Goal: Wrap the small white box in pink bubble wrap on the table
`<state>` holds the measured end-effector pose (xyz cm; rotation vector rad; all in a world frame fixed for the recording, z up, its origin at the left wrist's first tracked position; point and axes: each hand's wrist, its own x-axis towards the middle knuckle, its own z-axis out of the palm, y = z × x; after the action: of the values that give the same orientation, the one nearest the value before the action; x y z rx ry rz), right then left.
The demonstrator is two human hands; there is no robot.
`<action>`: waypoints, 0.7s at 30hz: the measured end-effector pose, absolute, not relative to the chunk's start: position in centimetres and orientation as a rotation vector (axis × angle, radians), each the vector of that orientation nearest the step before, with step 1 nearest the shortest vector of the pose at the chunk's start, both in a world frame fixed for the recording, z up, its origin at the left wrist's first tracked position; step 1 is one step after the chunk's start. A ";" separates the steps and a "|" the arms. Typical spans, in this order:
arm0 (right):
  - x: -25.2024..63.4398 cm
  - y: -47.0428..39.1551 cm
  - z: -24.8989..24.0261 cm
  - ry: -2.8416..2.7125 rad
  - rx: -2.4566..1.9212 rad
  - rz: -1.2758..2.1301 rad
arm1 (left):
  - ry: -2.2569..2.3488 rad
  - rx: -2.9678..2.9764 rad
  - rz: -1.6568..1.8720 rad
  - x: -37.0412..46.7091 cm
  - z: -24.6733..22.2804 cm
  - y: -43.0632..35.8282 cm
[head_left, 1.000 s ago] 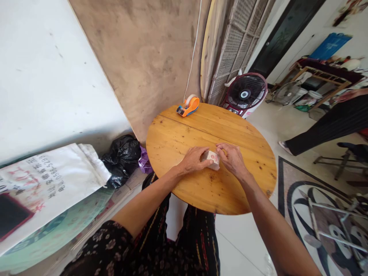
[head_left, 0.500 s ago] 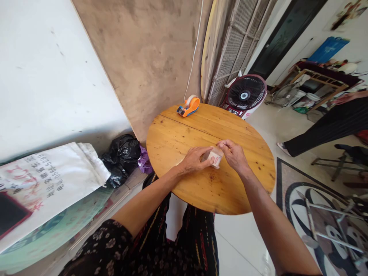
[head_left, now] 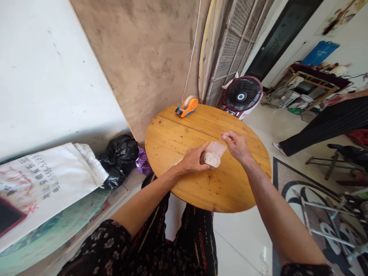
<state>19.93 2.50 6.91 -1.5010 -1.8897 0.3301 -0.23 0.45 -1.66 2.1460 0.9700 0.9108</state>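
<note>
Two hands on one small packet

We hold the small packet (head_left: 211, 159) down on the round table (head_left: 172, 142) with our left hand (head_left: 194, 160), fingers closed on its near end. Our right hand (head_left: 237, 145) pinches the thin clear wrap (head_left: 217, 147) at about 1 o'clock from the packet and lifts it. The packet sits near the middle of the table. We think the wrap could rip if we tug too hard, or the packet could slip from our left hand. The tape holder (head_left: 186, 106) is far off at 11 o'clock, by the edge.
</note>
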 end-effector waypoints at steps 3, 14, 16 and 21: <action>20.4 3.2 7.4 -1.885 -1.494 0.307 | 0.900 2.138 0.929 -0.4 -1.8 0.5; 20.7 5.8 8.5 -1.924 -1.686 0.216 | 0.850 2.136 0.925 -0.6 -1.5 0.3; 20.7 6.2 8.4 -1.940 -1.712 0.203 | 0.863 2.135 0.925 -0.6 -1.5 0.3; 20.8 7.2 8.2 -1.900 -1.728 0.242 | 0.834 2.009 1.005 -0.7 -1.7 0.4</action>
<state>20.79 7.18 8.16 -1.7281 -1.9003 0.2422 -0.66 0.40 -1.71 2.0086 0.8340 1.0049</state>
